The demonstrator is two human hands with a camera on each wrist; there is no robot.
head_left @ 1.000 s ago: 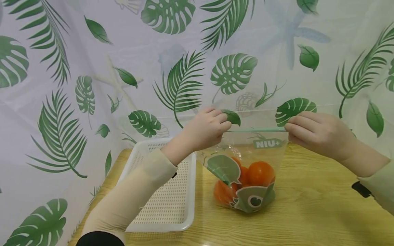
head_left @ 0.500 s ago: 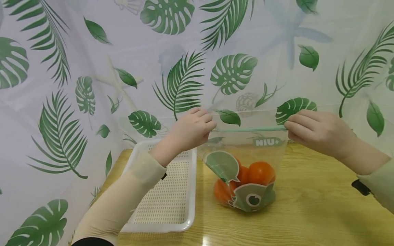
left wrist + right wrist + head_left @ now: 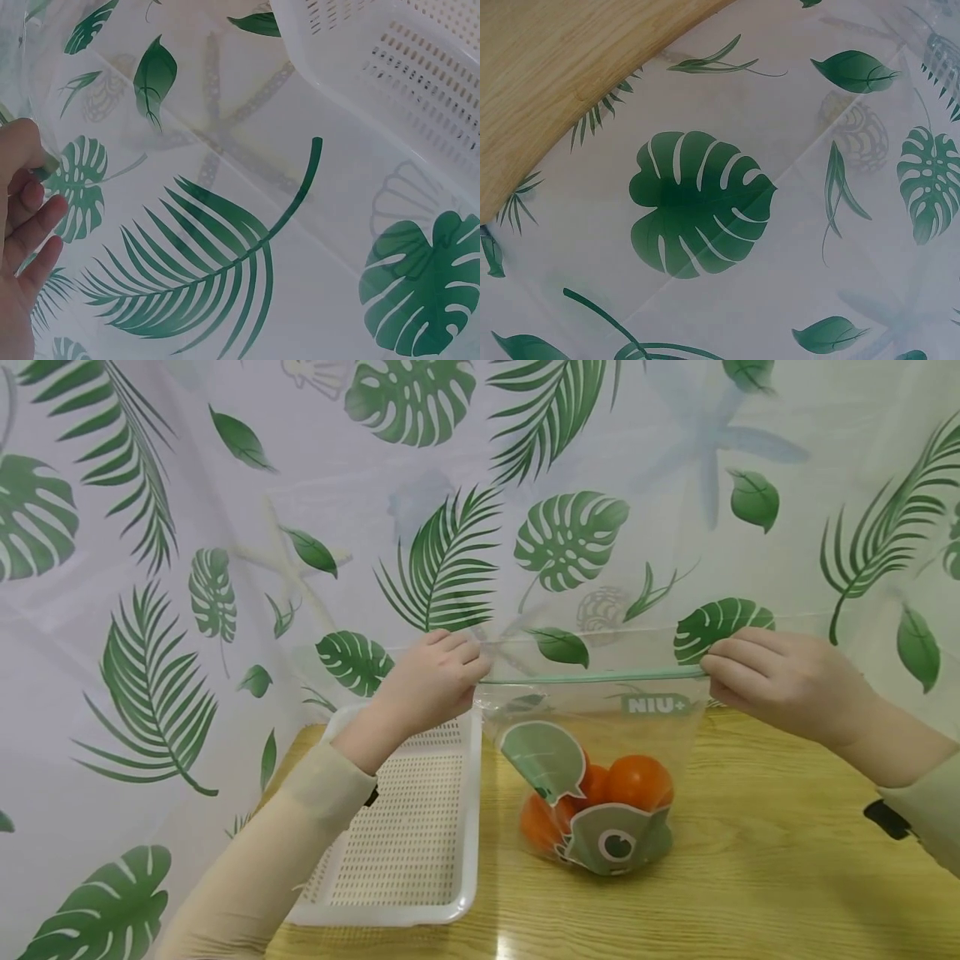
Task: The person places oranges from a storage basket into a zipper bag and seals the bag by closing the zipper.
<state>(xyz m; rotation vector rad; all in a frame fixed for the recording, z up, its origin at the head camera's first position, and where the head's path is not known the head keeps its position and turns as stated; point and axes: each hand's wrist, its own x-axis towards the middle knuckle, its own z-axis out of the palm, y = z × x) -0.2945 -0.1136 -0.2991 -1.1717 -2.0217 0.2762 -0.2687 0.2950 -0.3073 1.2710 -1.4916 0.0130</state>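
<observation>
A clear zip-lock bag (image 3: 600, 727) with a printed green creature and "NIU+" lettering stands upright on the wooden table. Several orange-red tomatoes (image 3: 639, 782) lie in its bottom, partly hidden by the print. The green zip seal (image 3: 592, 677) runs straight and taut across the top. My left hand (image 3: 431, 681) pinches the left end of the seal. In the left wrist view, its thumb and index finger meet at the green strip while the other fingers curl loosely. At the opposite end, my right hand (image 3: 791, 689) pinches the seal's right corner; the right wrist view does not show that hand.
A white perforated plastic basket (image 3: 465, 827) stands left of the bag, partly behind my left forearm. Behind the wooden table (image 3: 780, 827) hangs a white leaf-patterned cloth (image 3: 637, 435), which also runs along the left side.
My left hand has slid leftward along the zip seal from near its middle to its left end. The right hand keeps its grip on the right corner.
</observation>
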